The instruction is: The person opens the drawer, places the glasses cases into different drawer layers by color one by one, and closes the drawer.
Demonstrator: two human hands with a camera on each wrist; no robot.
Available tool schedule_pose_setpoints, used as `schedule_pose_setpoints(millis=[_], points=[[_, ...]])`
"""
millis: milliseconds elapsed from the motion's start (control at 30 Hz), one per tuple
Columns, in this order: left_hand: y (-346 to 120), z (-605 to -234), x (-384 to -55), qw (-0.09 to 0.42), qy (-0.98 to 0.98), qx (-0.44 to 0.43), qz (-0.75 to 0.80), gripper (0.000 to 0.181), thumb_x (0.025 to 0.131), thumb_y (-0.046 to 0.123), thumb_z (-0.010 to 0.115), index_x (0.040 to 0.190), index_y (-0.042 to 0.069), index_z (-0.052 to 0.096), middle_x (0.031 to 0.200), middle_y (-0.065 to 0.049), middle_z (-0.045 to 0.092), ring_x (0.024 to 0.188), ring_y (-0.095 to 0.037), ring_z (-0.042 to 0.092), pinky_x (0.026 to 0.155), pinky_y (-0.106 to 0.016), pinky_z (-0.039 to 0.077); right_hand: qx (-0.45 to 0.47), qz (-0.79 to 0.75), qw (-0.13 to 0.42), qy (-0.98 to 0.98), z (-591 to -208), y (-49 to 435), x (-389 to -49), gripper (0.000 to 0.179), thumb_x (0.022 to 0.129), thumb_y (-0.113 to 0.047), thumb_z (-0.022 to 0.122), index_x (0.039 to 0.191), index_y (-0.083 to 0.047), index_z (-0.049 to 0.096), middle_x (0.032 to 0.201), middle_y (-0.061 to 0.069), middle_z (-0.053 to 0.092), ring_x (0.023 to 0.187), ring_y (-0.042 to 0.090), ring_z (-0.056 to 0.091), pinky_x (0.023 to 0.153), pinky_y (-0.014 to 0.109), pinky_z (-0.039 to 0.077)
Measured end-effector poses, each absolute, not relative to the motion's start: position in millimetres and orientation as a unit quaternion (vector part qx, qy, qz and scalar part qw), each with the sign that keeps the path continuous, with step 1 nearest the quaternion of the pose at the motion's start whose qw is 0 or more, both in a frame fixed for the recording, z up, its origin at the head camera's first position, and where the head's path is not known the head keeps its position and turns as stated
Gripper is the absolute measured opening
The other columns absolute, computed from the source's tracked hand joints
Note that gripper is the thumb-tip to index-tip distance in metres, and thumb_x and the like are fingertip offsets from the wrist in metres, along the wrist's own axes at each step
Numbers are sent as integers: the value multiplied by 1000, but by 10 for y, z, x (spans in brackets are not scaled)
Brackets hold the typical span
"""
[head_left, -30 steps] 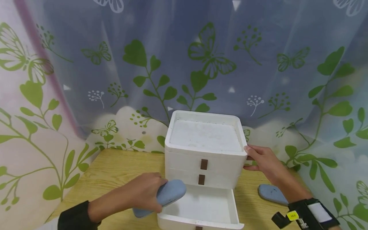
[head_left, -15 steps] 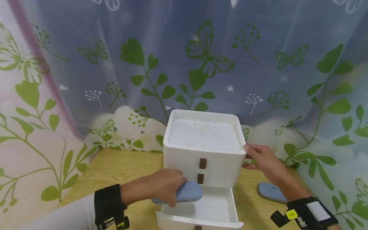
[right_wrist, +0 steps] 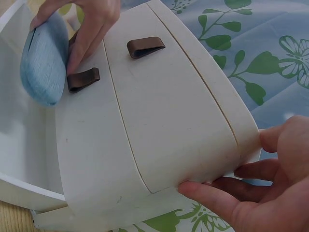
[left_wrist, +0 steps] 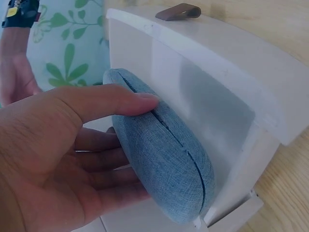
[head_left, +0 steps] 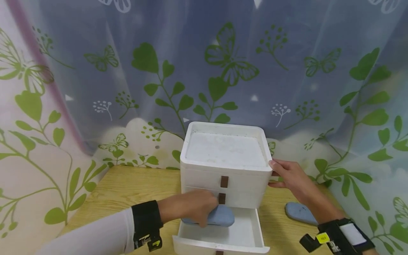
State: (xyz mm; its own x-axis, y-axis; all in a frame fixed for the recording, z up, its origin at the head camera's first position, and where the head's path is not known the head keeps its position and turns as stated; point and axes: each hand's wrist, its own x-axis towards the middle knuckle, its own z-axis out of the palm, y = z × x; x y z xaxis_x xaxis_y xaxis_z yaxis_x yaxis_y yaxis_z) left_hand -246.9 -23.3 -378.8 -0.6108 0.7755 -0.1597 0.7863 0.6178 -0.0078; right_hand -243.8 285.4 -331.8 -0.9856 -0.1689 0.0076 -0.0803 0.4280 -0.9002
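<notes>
My left hand [head_left: 199, 206] grips a blue fabric-covered glasses case [left_wrist: 164, 150], thumb on its seam and fingers beneath. In the head view the case is over the pulled-out bottom drawer [head_left: 245, 230] of a white drawer unit [head_left: 204, 179]. From the right wrist view, the case hangs in front of the drawer fronts, above the drawer's inside. My right hand [head_left: 293, 179] holds the unit's right side near the top, thumb by the upper rim and fingers against the side wall [right_wrist: 169, 208].
A second blue case [head_left: 301, 212] lies on the wooden table [head_left: 137, 180], right of the unit and partly behind the right forearm. Two upper drawers with brown tabs [head_left: 224, 181] are closed. A patterned curtain [head_left: 178, 88] hangs behind and at the sides.
My left hand has carried the glasses case rightward, from the drawer's left side to over its middle. My right hand keeps its hold on the unit. The head view has shifted slightly.
</notes>
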Motion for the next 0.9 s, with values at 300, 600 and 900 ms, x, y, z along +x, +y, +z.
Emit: schedule_pose_setpoints(millis=[300, 600, 900], points=[[-67, -3895, -2525, 94, 898, 427, -58, 31, 65, 18, 96, 87, 17, 72, 73, 9, 61, 66, -6, 50, 58, -19, 44, -67, -533, 43, 843, -3316, 2876, -2431, 68, 111, -44, 46, 159, 4, 34, 158, 30, 44, 137, 43, 55, 97, 44, 60], [70, -4141, -2538, 119, 883, 450, -59, 36, 71, 12, 94, 100, 15, 73, 88, 5, 71, 70, -3, 54, 64, -18, 48, -69, -540, 48, 838, -3316, 2885, -2441, 67, 111, -43, 47, 159, 3, 35, 158, 29, 44, 135, 41, 57, 97, 45, 60], [113, -4273, -2522, 106, 874, 469, -70, 22, 82, 0, 80, 95, 17, 75, 85, 7, 70, 66, -4, 50, 58, -19, 43, -69, -539, 45, 838, -3296, 2865, -2434, 66, 111, -41, 46, 159, 4, 34, 158, 29, 44, 138, 43, 55, 97, 43, 60]])
